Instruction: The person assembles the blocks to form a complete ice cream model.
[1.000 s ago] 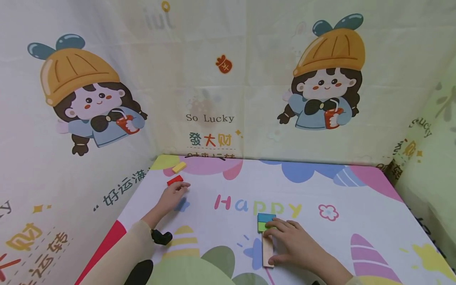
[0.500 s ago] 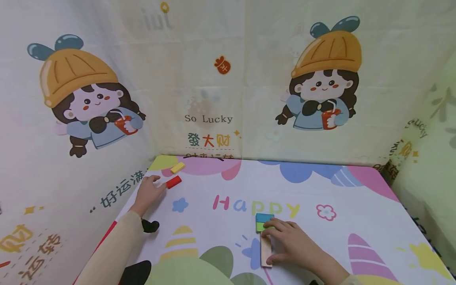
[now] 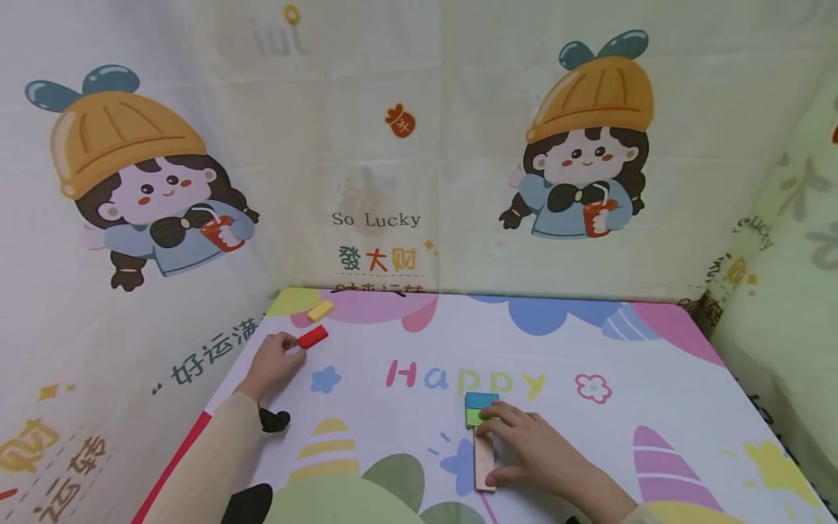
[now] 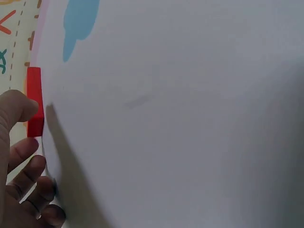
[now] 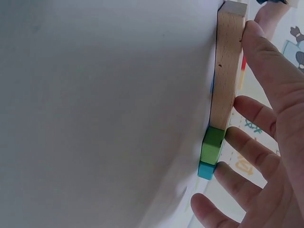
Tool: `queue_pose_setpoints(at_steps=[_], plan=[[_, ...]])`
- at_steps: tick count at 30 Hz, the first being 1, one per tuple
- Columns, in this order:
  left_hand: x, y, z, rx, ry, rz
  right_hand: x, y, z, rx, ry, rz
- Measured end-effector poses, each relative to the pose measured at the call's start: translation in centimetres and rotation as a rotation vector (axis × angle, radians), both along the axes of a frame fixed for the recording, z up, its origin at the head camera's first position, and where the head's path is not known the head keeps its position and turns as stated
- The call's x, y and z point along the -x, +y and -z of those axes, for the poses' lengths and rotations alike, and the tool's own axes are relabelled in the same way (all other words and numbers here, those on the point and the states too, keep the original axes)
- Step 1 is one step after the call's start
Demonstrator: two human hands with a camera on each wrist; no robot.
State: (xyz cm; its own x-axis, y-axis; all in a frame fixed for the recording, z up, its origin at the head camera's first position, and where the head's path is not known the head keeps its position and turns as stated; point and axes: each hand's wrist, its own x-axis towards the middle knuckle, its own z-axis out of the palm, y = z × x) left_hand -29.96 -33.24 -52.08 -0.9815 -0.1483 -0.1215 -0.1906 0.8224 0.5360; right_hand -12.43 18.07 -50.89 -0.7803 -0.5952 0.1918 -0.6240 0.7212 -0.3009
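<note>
At the left of the table, my left hand is at the near-left end of a red block. From the left wrist, the thumb overlaps the block's side, while the index fingertip lies by its lower end; I see no clear pinch. A plain wooden block lies lengthwise in front of a green block, with a blue block against the green one's far side. My right hand rests along this row, fingers spread. Its thumb and fingertips touch the row from one side.
A yellow block lies beyond the red one, close to the back edge. The table cover is white with printed shapes and letters. Patterned cloth hangs behind the table and at both sides.
My left hand first passed from the red block's near side to its left end. Since then its fingers have drawn closer together beside the block. The right hand has stayed at the row.
</note>
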Motion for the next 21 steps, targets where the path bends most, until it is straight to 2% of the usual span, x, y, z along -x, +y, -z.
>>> queue_pose_setpoints(at_steps=[5,12,21], plan=[[-0.4,0.5,-0.3,-0.031,0.030,0.016,-0.1,-0.1,0.1,0.002,-0.001,0.003],[-0.4,1.1,-0.4,-0.009,0.064,0.010,-0.1,-0.1,0.0,-0.011,-0.023,0.010],[-0.9,1.9,-0.4,-0.007,0.083,0.042,-0.3,-0.1,-0.2,-0.007,-0.029,0.009]])
